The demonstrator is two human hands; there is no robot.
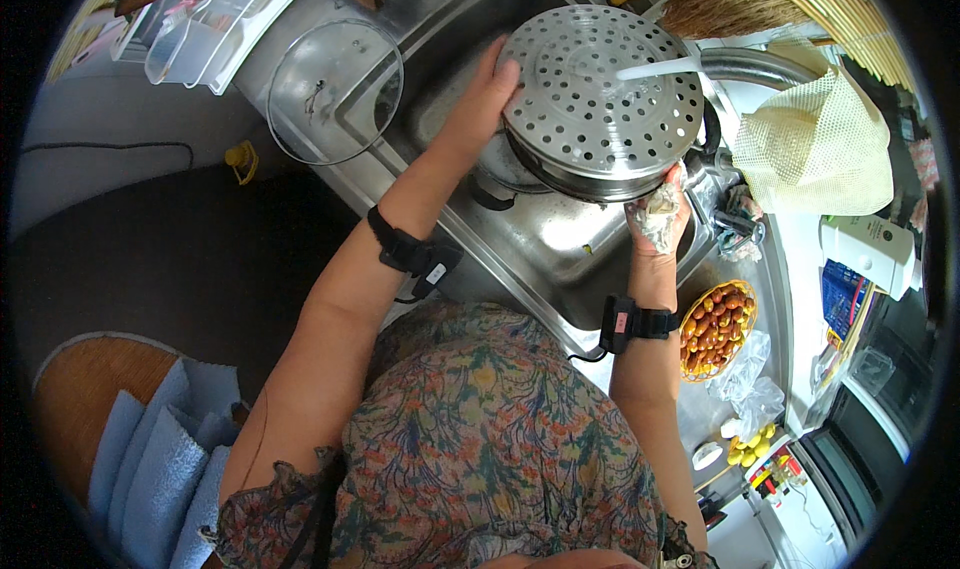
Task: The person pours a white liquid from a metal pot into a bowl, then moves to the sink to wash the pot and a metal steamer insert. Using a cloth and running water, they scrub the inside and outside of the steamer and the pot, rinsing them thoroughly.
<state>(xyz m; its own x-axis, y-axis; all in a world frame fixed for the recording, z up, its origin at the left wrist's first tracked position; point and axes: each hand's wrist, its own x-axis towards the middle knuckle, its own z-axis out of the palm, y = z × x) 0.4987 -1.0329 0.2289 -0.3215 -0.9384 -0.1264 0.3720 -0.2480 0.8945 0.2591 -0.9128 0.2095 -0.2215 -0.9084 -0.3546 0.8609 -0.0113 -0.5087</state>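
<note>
Over the sink (pixel 551 231) I hold a round stainless-steel steamer tier (pixel 592 118) with a perforated surface facing me. My left hand (pixel 491 92) grips its left side, thumb against the rim. The lower right edge rests against my right hand (pixel 664 216), which also has a crumpled pale cloth (pixel 660 212) in it. From the metal faucet (pixel 757 67) a whitish stream of water (pixel 660 67) falls on the holes. Partly hidden beneath the tier, a pan with a black handle (pixel 491 195) sits in the basin.
A glass lid (pixel 334 92) lies left of the sink, near a white rack (pixel 217 36). To the right are a yellow basket of reddish-brown fruit (pixel 718 329), plastic bags (pixel 746 389), a yellowish mesh cloth (pixel 814 141) and a white bottle (pixel 866 250). A straw brush (pixel 727 6) is behind the faucet.
</note>
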